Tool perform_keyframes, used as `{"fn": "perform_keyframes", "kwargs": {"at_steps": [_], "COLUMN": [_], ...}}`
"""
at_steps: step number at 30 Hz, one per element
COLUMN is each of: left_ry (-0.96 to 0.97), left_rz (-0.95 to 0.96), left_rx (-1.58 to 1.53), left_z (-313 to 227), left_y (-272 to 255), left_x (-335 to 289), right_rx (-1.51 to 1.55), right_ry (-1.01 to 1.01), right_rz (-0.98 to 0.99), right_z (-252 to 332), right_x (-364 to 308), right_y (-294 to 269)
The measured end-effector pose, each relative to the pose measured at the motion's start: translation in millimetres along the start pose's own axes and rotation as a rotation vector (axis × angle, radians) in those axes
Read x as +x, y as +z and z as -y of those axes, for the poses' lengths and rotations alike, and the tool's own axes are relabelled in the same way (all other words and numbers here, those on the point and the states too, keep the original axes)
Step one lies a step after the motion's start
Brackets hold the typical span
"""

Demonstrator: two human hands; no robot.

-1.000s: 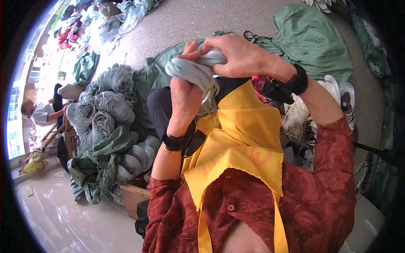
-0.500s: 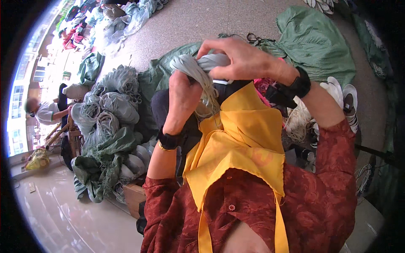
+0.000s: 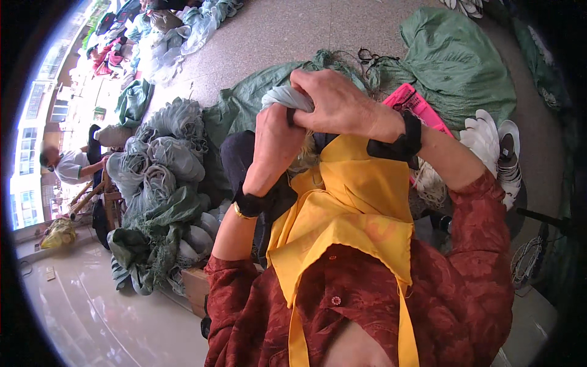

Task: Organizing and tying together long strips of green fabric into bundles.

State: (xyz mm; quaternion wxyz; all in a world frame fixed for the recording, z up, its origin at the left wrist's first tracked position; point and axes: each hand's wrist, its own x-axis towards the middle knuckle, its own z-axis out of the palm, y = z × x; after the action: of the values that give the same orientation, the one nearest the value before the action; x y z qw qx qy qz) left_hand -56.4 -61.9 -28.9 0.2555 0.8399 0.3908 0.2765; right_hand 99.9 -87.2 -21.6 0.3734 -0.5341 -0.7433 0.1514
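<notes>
A pale grey-blue bundle of soft fabric strips (image 3: 286,96) is held up over my lap. My left hand (image 3: 274,144) is closed round its lower part. My right hand (image 3: 342,101) presses against the left from the right, its fingers curled over the bundle's top and side. A small dark band (image 3: 290,116) shows between the two hands; I cannot tell whether it is wrapped fully round the bundle. Cream-coloured strands (image 3: 306,158) hang below my hands. The fingertips of both hands are partly hidden.
Grey bundles (image 3: 162,159) are heaped at the left beside a green sack (image 3: 214,134). A full green bag (image 3: 458,67) lies at the far right. Near my right arm are a pink package (image 3: 419,107) and stacked white flat pieces (image 3: 480,137). A person (image 3: 70,165) sits at the far left.
My right hand has come down and closed against my left hand and the bundle. The looped strips bulge out less. The pink package, hidden behind my right wrist before, now shows more.
</notes>
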Motion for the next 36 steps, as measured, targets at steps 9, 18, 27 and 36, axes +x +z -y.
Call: {"fn": "perform_keyframes", "kwargs": {"at_steps": [9,18,27,36], "left_ry": [0.077,0.041,-0.242,-0.429], "left_rz": [0.081,0.205,-0.023,-0.067], "left_rx": [0.022,-0.099,-0.95,-1.173], "left_z": [-2.0,0.6,4.5,28.9], "left_y": [-2.6,-15.5,-33.5,-42.4], "left_x": [-3.9,-12.7,4.0,-1.3], "right_rx": [0.023,0.303,0.343,0.337], "right_ry": [0.071,0.272,0.341,0.179], "right_rz": [-0.079,0.122,0.254,-0.147], "right_z": [-14.7,-40.6,-40.9,-13.4], "right_x": [-6.9,-7.3,22.6,-25.9], "right_y": [17.1,5.7,-2.7,1.6]}}
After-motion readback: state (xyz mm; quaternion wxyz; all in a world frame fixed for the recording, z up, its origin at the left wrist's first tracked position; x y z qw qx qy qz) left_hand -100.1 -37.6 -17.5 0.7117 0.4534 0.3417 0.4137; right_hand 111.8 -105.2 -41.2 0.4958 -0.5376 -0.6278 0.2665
